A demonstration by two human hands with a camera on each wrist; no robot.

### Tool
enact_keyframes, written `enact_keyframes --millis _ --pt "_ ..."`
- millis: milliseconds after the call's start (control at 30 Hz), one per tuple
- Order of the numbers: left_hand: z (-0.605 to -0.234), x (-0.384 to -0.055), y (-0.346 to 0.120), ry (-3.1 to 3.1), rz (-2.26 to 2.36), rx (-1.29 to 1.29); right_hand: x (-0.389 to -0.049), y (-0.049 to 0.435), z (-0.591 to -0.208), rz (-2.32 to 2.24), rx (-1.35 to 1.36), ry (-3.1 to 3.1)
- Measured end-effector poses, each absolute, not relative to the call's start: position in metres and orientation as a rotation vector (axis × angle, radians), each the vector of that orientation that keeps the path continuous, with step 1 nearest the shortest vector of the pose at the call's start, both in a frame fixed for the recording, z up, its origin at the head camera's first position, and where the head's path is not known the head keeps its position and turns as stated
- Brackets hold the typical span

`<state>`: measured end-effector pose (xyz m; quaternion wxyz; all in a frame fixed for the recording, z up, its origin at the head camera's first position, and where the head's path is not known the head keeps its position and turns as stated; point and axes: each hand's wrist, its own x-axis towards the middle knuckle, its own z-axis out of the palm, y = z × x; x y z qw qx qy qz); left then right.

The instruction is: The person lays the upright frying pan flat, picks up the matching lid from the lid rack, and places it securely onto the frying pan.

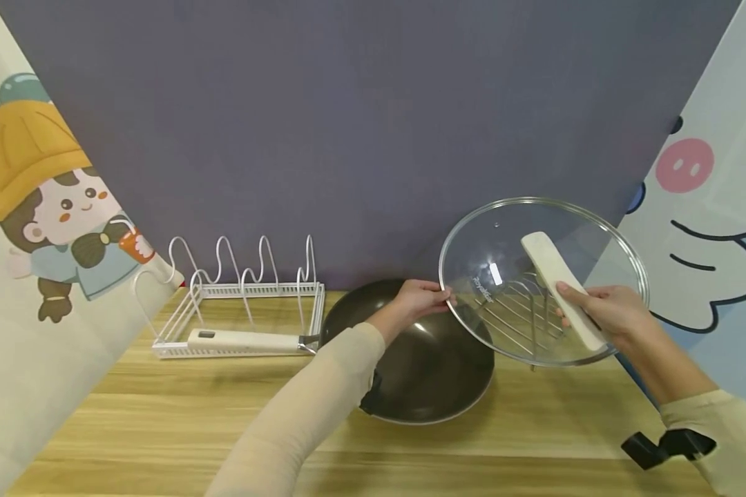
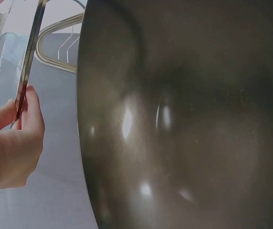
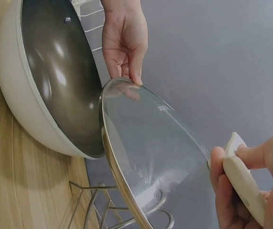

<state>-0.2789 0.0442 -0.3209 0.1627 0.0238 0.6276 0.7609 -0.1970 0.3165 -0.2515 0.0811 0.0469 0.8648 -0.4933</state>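
Observation:
A round glass lid (image 1: 503, 235) with a metal rim and a long cream handle (image 1: 556, 276) is held up, tilted, at the right. My right hand (image 1: 615, 310) grips that handle, thumb on top. At the lid's left edge my left hand (image 1: 419, 298) pinches the rim between thumb and fingers, as the left wrist view shows with the hand (image 2: 19, 138) beside the pan. Below the left forearm stands a deep wok (image 1: 435, 373), dark inside and cream outside, its cream handle (image 1: 249, 341) pointing left.
Behind the wok's handle stands a white wire rack (image 1: 261, 291) with several upright loops. A metal wire rack (image 1: 522, 317) shows through the lid at the right. Everything rests on a wooden table (image 1: 180, 428) against a grey back panel (image 1: 373, 138), with cartoon-printed walls at both sides.

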Motion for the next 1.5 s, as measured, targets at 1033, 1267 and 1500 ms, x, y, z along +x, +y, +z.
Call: enact_keyframes --millis 1033,1267,1500 --pt "-0.321 -0.271 0.019 1.87 2.108 0.139 -0.2 0.303 -0.255 -1.511 0.093 2.501" --pt "-0.318 -0.27 0.014 1.853 2.096 0.151 -0.201 0.301 -0.255 -1.509 0.085 2.505" --pt "-0.317 -0.269 0.009 1.879 2.065 0.129 -0.202 0.301 -0.256 -1.518 0.092 2.492"
